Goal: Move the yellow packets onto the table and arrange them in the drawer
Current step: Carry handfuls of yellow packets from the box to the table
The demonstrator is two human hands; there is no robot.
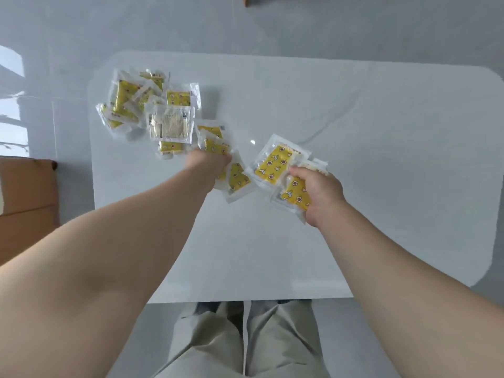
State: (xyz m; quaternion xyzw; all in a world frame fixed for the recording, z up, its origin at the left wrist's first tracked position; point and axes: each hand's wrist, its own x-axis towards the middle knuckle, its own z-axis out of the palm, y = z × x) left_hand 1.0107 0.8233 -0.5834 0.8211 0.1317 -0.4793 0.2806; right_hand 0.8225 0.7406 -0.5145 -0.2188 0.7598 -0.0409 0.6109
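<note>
Yellow star-printed packets in clear plastic (152,110) are lying heaped at the white table's (381,159) far left; left hand (210,162) is gripping several packets, right hand (319,192) is clutching another bunch (275,166) above the table.

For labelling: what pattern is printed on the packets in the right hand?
Yellow panels with small flowers, stars and moons, in clear wrappers; head view shows it.

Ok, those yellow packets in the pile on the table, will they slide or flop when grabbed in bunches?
Probably slippery: the yellow packets have glossy clear wrappers and already lie overlapped and askew on the smooth white table. Likely light and a bit floppy: the left hand and right hand each hold several, fanned out at odd angles.
</note>
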